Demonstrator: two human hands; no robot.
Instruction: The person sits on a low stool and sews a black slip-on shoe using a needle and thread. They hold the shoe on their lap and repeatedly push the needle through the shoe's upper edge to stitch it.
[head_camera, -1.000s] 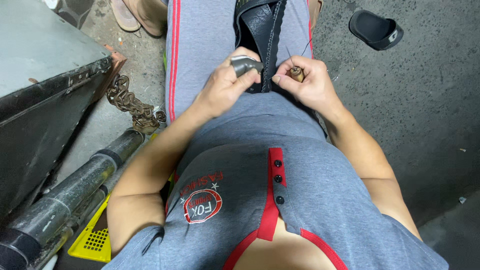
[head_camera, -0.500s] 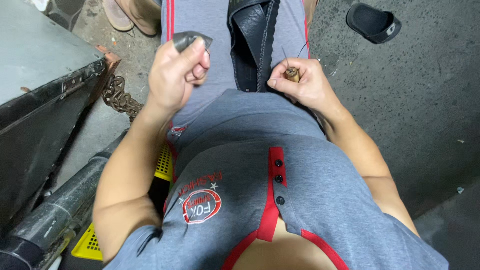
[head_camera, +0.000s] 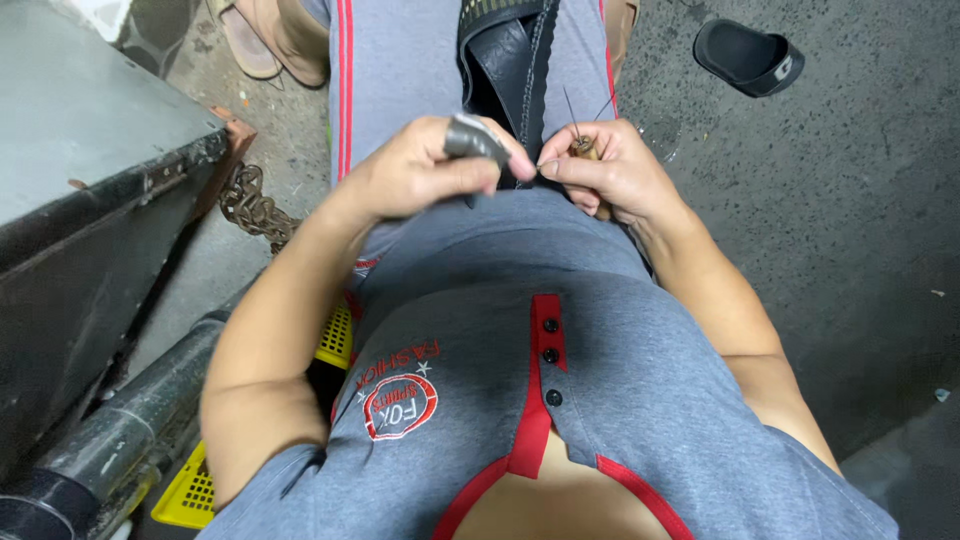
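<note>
Close by the person's left side lie one yellow plastic crate (head_camera: 335, 340), one dark pipe (head_camera: 120, 430), a rusty chain (head_camera: 252, 205) and a grey metal box (head_camera: 90, 150). Over the lap, the left hand (head_camera: 420, 175) has come back down from where it was raised, fingers closed on a small grey tool (head_camera: 472, 138), touching the right hand (head_camera: 610, 170), which pinches a wooden-handled awl (head_camera: 583, 148) against the black leather piece (head_camera: 505, 60). Farther off, one black slipper (head_camera: 748, 57) lies on the concrete, and one tan sandal (head_camera: 240, 45).
</note>
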